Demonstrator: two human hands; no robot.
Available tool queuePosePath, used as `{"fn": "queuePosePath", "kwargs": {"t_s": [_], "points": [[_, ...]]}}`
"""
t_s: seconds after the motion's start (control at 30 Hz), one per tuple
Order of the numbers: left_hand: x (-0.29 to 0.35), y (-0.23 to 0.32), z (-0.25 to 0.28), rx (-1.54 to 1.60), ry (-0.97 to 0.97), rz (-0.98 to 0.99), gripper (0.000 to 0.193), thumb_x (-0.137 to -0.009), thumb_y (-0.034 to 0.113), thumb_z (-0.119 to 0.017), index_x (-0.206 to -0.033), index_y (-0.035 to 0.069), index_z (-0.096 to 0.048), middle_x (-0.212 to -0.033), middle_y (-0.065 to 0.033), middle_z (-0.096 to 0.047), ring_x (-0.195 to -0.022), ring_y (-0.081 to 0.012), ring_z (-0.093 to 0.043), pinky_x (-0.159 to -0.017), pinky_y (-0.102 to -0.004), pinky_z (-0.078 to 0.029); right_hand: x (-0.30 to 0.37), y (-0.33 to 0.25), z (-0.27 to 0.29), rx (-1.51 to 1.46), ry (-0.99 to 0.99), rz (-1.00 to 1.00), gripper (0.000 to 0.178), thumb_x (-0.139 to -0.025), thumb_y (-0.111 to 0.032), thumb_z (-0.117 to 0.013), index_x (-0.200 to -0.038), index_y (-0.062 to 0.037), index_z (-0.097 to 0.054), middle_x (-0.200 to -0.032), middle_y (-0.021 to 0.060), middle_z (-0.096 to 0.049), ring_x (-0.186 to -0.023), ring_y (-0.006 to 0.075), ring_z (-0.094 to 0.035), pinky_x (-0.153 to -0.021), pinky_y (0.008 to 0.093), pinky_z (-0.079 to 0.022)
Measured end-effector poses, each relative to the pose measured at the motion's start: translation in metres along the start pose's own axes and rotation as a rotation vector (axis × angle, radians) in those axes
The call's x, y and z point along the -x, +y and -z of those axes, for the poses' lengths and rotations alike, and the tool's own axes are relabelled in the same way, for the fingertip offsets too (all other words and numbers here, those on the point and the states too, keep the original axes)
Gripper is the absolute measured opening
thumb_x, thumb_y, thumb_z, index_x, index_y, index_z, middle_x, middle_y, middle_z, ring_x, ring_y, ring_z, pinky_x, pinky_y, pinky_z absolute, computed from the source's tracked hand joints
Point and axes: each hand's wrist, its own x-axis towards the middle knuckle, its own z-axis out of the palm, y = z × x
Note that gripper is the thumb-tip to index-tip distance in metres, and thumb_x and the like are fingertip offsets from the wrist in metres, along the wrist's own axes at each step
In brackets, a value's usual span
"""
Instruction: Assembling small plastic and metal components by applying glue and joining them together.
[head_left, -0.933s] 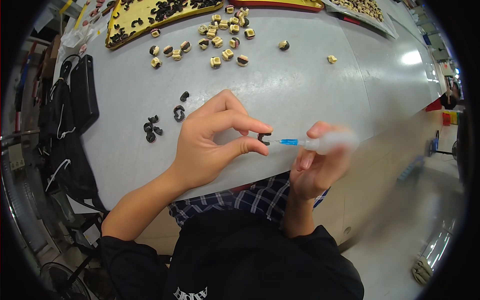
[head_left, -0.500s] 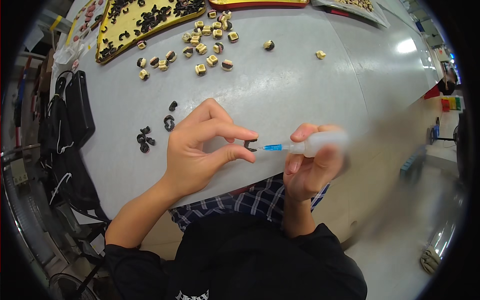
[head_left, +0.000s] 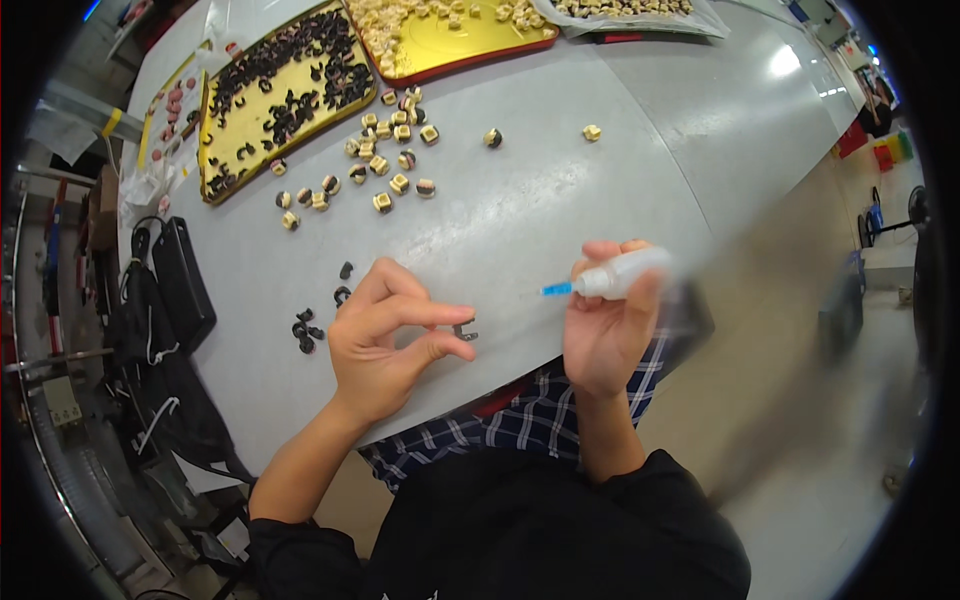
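Left hand (head_left: 385,350) pinches black curved piece (head_left: 466,334), narrow gap; loose pinch might drop it. Right hand (head_left: 603,340), 2 o'clock, grips bottle (head_left: 622,276).

A small, dark, C-shaped piece (head_left: 464,331) is held pinched by its two ends, left of centre, its open side facing right. To its right and slightly farther off, a translucent white plastic squeeze bottle (head_left: 622,274) with a blue-based needle tip is gripped slightly tilted, tip pointing left, apart from the piece.
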Motion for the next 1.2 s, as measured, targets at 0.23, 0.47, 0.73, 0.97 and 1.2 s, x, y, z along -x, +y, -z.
{"fn": "queuePosePath", "kwargs": {"t_s": [0.23, 0.47, 0.73, 0.97, 1.2], "points": [[-0.001, 0.004, 0.000, -0.003, 0.036, 0.011, 0.024, -0.067, 0.012, -0.078, -0.087, 0.005, -0.067, -0.077, -0.0001, -0.046, -0.072, -0.0115, -0.044, -0.066, -0.0233, -0.037, -0.022, -0.019, 0.001, 0.495, -0.034, 0.094, 0.028, -0.085, -0.004, -0.060, -0.110, -0.0014, -0.046, -0.105, 0.0128, -0.055, -0.087, 0.0155, -0.058, -0.083, 0.0268, -0.044], [-0.006, 0.003, 0.004, -0.012, 0.124, 0.021, 0.026, -0.067, -0.002, -0.074, -0.092, 0.003, -0.068, -0.078, -0.0014, -0.049, -0.075, -0.0121, -0.047, -0.071, -0.0234, -0.040, -0.032, -0.020, 0.007, 0.992, -0.291, 0.136, 0.032, -0.074, 0.006, -0.066, -0.102, -0.0007, -0.052, -0.112, 0.0129, -0.056, -0.093, 0.0194, -0.060, -0.083, 0.0297, -0.047], [-0.003, 0.006, 0.005, -0.022, 0.108, 0.006, 0.021, -0.073, 0.007, -0.074, -0.092, 0.003, -0.067, -0.079, -0.0011, -0.048, -0.076, -0.0120, -0.044, -0.073, -0.0231, -0.037, -0.040, -0.042, 0.008, 1.015, -0.330, 0.203, 0.027, -0.075, 0.002, -0.064, -0.101, -0.0011, -0.057, -0.107, 0.0126, -0.059, -0.095, 0.0223, -0.058, -0.080, 0.0305, -0.047], [0.001, 0.004, 0.006, -0.044, 0.112, 0.002, 0.021, -0.073, 0.005, -0.073, -0.093, 0.004, -0.067, -0.079, -0.0008, -0.048, -0.076, -0.0117, -0.045, -0.074, -0.0229, -0.038, -0.102, -0.040, 0.017, 1.413, -0.422, 0.500, 0.023, -0.077, -0.001, -0.061, -0.100, -0.0037, -0.060, -0.109, 0.0117, -0.059, -0.100, 0.0225, -0.057, -0.082, 0.0313, -0.047], [-0.002, 0.003, 0.002, -0.090, 0.129, -0.009, 0.022, -0.071, 0.007, -0.074, -0.092, 0.008, -0.069, -0.077, -0.0013, -0.051, -0.072, -0.0123, -0.050, -0.069, -0.0247, -0.042, -0.126, -0.029, 0.024, 1.624, -0.590, 0.359, 0.023, -0.079, -0.003, -0.061, -0.101, -0.0034, -0.061, -0.098, 0.0109, -0.062, -0.095, 0.0199, -0.059, -0.079, 0.0295, -0.047]]}}
